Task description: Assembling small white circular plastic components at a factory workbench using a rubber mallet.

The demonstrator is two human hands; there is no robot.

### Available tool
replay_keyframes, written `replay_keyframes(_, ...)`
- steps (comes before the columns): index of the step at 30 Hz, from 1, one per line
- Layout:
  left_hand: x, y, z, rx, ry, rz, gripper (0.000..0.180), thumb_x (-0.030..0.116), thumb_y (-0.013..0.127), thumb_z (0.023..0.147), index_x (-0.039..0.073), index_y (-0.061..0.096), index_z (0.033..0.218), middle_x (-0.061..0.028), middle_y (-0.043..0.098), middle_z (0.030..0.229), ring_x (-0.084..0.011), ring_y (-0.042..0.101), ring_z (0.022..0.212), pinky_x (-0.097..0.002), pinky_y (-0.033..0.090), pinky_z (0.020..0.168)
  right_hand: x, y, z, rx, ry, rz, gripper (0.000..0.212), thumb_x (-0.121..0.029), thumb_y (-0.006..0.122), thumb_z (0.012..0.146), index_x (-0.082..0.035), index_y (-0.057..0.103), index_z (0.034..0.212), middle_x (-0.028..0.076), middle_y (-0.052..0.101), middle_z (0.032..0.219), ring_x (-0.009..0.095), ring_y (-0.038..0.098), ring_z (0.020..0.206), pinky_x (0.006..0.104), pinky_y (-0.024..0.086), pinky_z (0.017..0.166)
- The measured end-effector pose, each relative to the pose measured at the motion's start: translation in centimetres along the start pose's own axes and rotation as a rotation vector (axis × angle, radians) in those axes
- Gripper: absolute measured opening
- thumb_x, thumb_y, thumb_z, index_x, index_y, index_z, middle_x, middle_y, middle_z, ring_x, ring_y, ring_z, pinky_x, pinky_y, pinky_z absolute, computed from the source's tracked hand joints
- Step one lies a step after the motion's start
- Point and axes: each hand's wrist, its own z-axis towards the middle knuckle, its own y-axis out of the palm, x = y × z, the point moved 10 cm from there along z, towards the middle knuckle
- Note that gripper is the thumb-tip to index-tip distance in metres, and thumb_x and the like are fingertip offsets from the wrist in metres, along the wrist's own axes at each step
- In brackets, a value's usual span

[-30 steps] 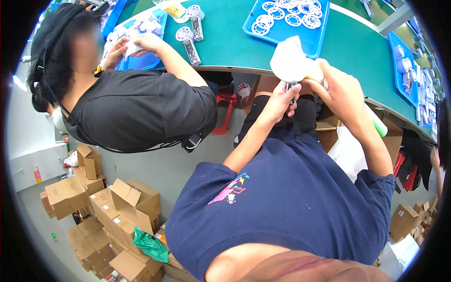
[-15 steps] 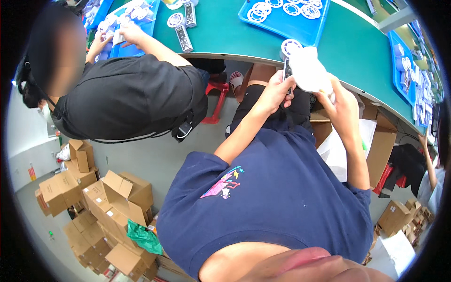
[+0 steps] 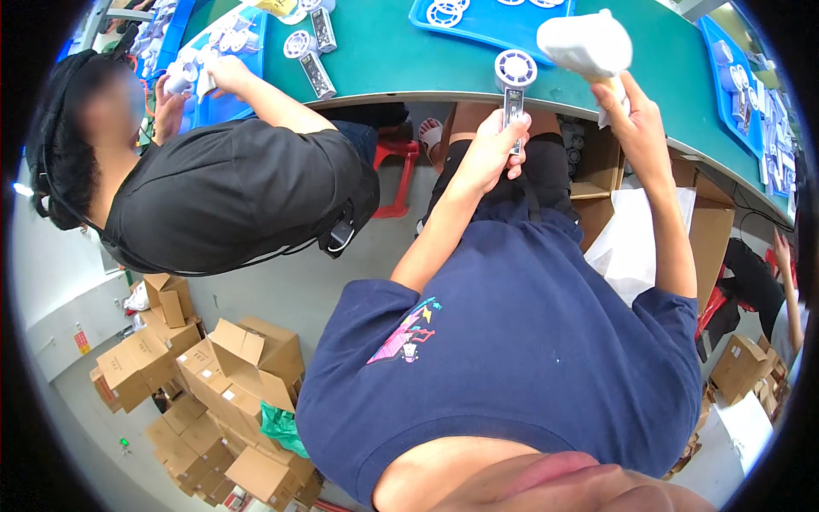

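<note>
Upright in my left hand [image 3: 497, 154] is a small handheld fan [image 3: 514, 102], its round white slotted head at the top and a dark panel showing along the grey handle. My fingers close around the lower handle. My right hand [image 3: 633, 119], further right, grips the handle of a mallet [image 3: 587, 44] with a bulky, rounded white head. The mallet head is raised over the green table, up and to the right of the fan and apart from it. The white covering on it looks wrapped, but its material is unclear.
Past my hands runs a green table [image 3: 384, 72] with a blue tray [image 3: 486, 34] of white rings. More fan bodies [image 3: 317, 72] lie to the left. A co-worker in black [image 3: 239, 179] handles parts there. Open cardboard boxes [image 3: 597, 166] stand under the table edge.
My right hand has lifted the mallet up and to the right, away from the fan. The fan's head now shows fully, and my left hand still holds it.
</note>
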Motion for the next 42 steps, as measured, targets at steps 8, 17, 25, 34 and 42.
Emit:
replay_keyframes(8,0.3,-0.8,0.0,-0.045,-0.061,0.019,0.023,0.028,0.059,0.097,0.009,0.051,0.107,0.0013,0.05,0.078,-0.0036,0.043,0.05,-0.0199,0.034,0.038,-0.2,0.0,4.4,-0.098,-0.026,0.025,0.047,-0.05,0.06,0.094,-0.004,0.063,0.101,0.006,0.062,0.074,0.013,0.057,0.068,0.0273,0.045,0.062)
replay_keyframes(17,0.6,-1.0,0.1,-0.081,-0.113,0.052,0.028,0.027,0.06,0.097,0.007,0.05,0.114,-0.0001,0.051,0.079,-0.0051,0.043,0.05,-0.0209,0.035,0.038,-2.6,1.1,7.4,-0.192,-0.121,0.001,0.05,-0.053,0.057,0.094,-0.005,0.065,0.1,0.005,0.061,0.075,0.012,0.057,0.067,0.0279,0.044,0.06)
replay_keyframes(25,1.1,-0.8,0.2,-0.239,-0.132,-0.152,0.035,0.03,0.055,0.099,0.006,0.048,0.123,-0.0006,0.047,0.077,-0.0059,0.04,0.05,-0.0209,0.034,0.037,2.1,1.3,7.1,-0.151,-0.053,-0.011,0.046,-0.049,0.061,0.094,-0.006,0.064,0.111,0.006,0.063,0.082,0.013,0.057,0.074,0.0262,0.045,0.067)
replay_keyframes(34,5.1,2.0,-2.1,-0.869,-0.094,-0.872,0.035,0.029,0.062,0.092,0.003,0.043,0.107,-0.0015,0.04,0.065,-0.0089,0.038,0.041,-0.0229,0.038,0.035,13.3,-8.2,8.1,0.334,0.037,-0.482,0.044,-0.039,0.062,0.093,-0.012,0.057,0.127,0.021,0.068,0.105,0.038,0.067,0.093,0.045,0.051,0.078)
replay_keyframes(42,6.9,1.8,-2.2,-0.807,-0.043,-0.772,0.033,0.027,0.061,0.092,0.004,0.042,0.106,-0.0012,0.04,0.064,-0.0084,0.037,0.04,-0.0223,0.036,0.034,15.0,-8.6,8.6,0.473,0.015,-0.774,0.042,-0.04,0.062,0.092,-0.012,0.06,0.124,0.018,0.064,0.11,0.035,0.061,0.1,0.0442,0.048,0.086)
